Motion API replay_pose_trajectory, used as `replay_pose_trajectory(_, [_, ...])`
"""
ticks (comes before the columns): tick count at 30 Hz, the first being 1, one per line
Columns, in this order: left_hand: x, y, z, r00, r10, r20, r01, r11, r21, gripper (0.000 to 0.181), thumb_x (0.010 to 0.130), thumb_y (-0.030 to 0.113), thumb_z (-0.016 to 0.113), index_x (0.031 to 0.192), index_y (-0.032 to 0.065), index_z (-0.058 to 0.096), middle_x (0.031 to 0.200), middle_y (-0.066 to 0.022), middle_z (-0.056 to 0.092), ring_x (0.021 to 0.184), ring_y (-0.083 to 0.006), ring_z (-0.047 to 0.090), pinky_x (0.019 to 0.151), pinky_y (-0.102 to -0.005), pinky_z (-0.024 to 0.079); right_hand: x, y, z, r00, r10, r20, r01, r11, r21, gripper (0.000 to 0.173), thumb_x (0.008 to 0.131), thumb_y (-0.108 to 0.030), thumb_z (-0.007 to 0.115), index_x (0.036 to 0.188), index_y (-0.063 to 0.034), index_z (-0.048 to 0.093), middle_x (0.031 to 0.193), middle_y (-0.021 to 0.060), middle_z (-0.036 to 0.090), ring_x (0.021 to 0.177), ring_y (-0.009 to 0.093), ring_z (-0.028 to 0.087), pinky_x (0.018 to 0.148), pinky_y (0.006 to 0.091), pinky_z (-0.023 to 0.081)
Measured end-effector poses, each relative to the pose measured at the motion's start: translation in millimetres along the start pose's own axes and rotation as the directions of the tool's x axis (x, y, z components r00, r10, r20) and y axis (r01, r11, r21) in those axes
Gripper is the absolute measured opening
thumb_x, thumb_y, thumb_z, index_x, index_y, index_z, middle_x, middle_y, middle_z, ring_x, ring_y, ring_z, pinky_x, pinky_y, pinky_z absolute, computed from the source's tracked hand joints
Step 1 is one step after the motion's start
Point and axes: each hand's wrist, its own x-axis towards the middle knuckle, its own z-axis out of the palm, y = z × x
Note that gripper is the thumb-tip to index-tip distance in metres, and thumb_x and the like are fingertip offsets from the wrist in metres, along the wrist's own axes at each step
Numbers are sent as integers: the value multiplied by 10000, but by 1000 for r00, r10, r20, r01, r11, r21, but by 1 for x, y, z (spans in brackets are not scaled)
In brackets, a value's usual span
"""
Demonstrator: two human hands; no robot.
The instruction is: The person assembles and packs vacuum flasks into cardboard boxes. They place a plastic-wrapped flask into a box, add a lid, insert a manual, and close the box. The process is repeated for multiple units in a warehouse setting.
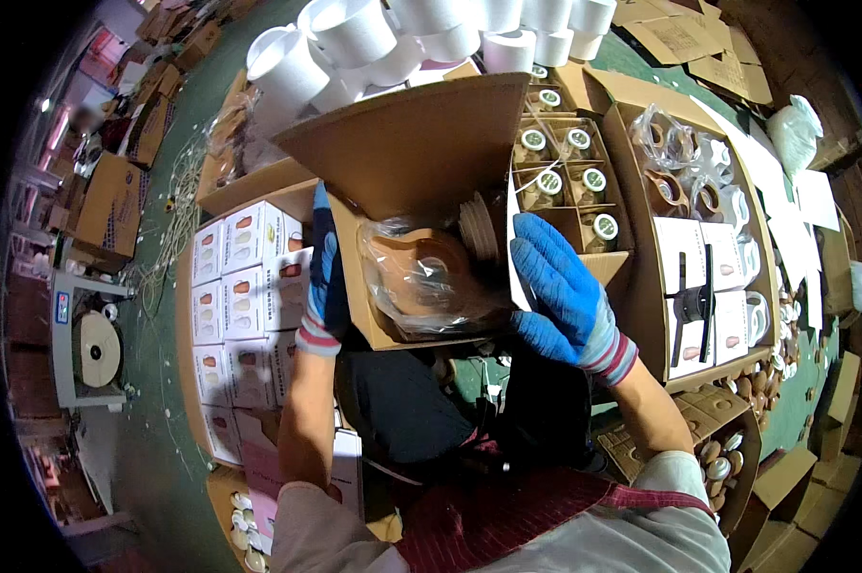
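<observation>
Between my two hands, in blue knit gloves, is an open cardboard box point(411, 147) with its lid flap raised. My left hand point(325, 272) presses on the box's left side, and my right hand point(563, 294) grips its right side, fingers on the white outer face. Inside lies a brown plastic flask part point(420, 268) wrapped in clear plastic film. A ribbed brown round part point(478, 228) sits beside it, towards the box's right wall. The far inner corner on the right is in shadow.
Left stands a carton of printed vacuum flask boxes point(245, 308). White foam cylinders point(352, 36) are stacked ahead. To the right are a divided carton of capped glass liners point(592, 183), a carton of wrapped flask parts point(664, 193) and a black tape dispenser point(692, 304).
</observation>
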Motion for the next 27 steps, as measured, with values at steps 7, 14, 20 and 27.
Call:
replay_pose_trajectory(7, [98, 14, -1, 970, -97, 221, 151, 959, -242, 657, 1034, 496, 554, 1528, 72, 462, 1458, -119, 566, 1264, -208, 595, 1086, -326, 478, 15, 16, 23, 966, 163, -198, -133, 979, 157, 633, 949, -132, 548, 1539, 43, 401, 1599, 270, 373, 1495, 419, 356, 1230, 464, 266])
replay_pose_trajectory(14, [144, 37, 17, 997, 70, 16, -72, 964, 258, 721, 936, 607, 657, 1465, 126, 567, 1392, -91, 595, 1219, -220, 608, 1057, -357, 493, 23, 18, 20, 960, 209, -189, -197, 977, 82, 617, 1086, -340, 425, 1516, 101, 398, 1577, 271, 407, 1494, 383, 360, 1236, 457, 225])
replay_pose_trajectory(20, [169, 33, 17, 998, 51, 23, -55, 948, 313, 784, 902, 564, 710, 1427, 15, 516, 1215, -172, 662, 1075, -291, 674, 929, -393, 565, 35, 13, 36, 981, 108, -164, -113, 993, -25, 577, 934, -217, 556, 1449, 42, 535, 1503, 280, 490, 1436, 466, 422, 1214, 542, 283])
replay_pose_trajectory(27, [122, 39, 5, 959, 148, 241, -273, 255, 928, 921, 789, 452, 860, 1468, -11, 444, 1343, -273, 600, 1256, -376, 596, 1053, -451, 490, 59, 6, 12, 977, 81, 195, -38, 976, -214, 692, 797, -521, 782, 1333, -96, 677, 1396, 161, 617, 1341, 426, 522, 1148, 529, 407])
